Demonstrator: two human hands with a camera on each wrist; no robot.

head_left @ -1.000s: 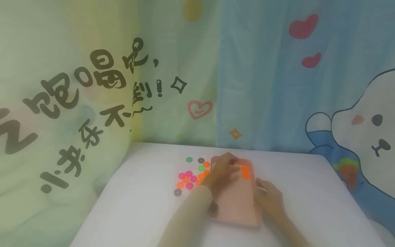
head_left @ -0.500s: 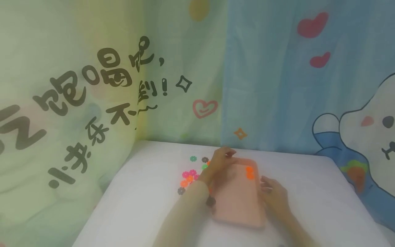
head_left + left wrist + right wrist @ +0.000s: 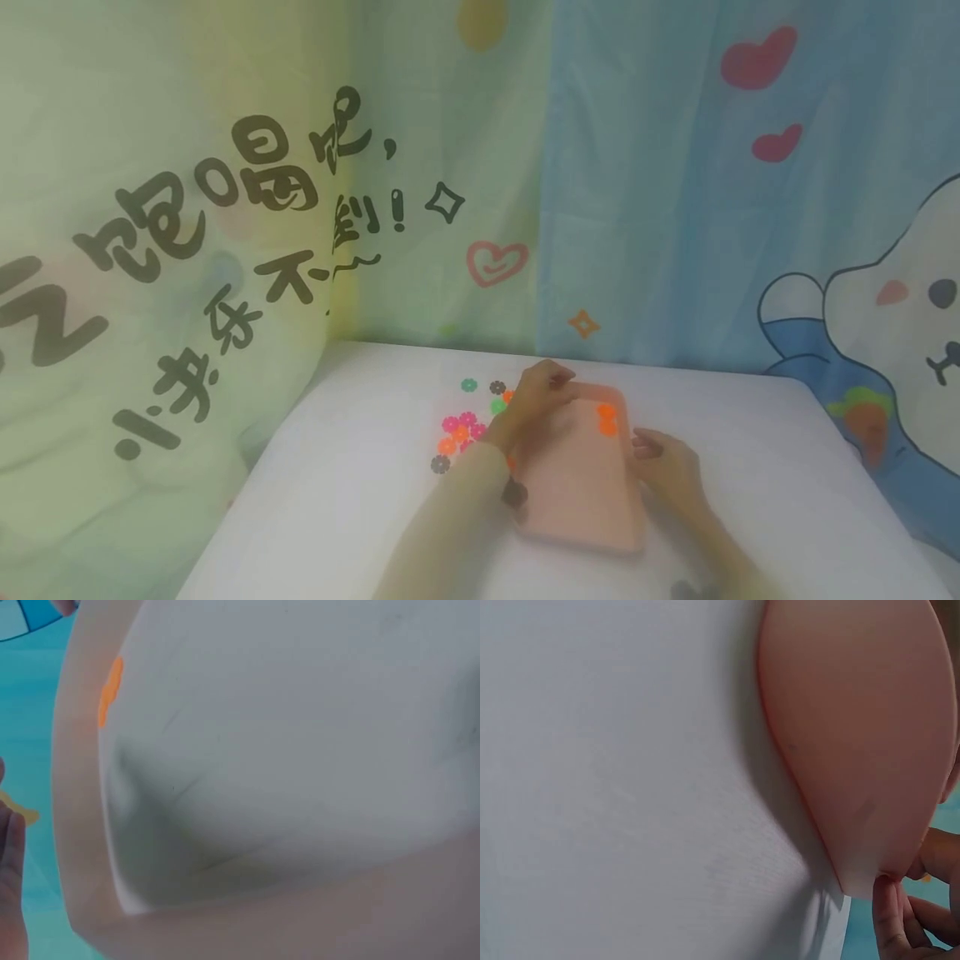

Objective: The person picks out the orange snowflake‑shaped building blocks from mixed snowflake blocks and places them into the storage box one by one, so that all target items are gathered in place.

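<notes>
A shallow pink tray (image 3: 573,492) lies on the white table, with two orange flower-shaped pieces (image 3: 607,419) inside its far right corner. My left hand (image 3: 531,398) reaches across the tray's left side, its fingertips bent near the far rim. Whether it pinches anything is hidden. Beside the right wall is my right hand (image 3: 670,468), with bent fingers. In the right wrist view, its fingertips (image 3: 889,900) meet near the end of the pink wall; whether they grip it I cannot tell. The left wrist view shows the tray's inside and orange pieces (image 3: 110,691) at the wall.
Left of the tray lie several flower-shaped pieces: pink (image 3: 468,419), orange (image 3: 447,447), green (image 3: 468,385) and grey (image 3: 440,464). My left forearm (image 3: 450,517) covers part of this group. A printed curtain (image 3: 637,208) hangs behind the table.
My left hand has moved away from the tray's middle toward its far rim. The right hand stays by the right wall. The whole head view has shifted slightly.
</notes>
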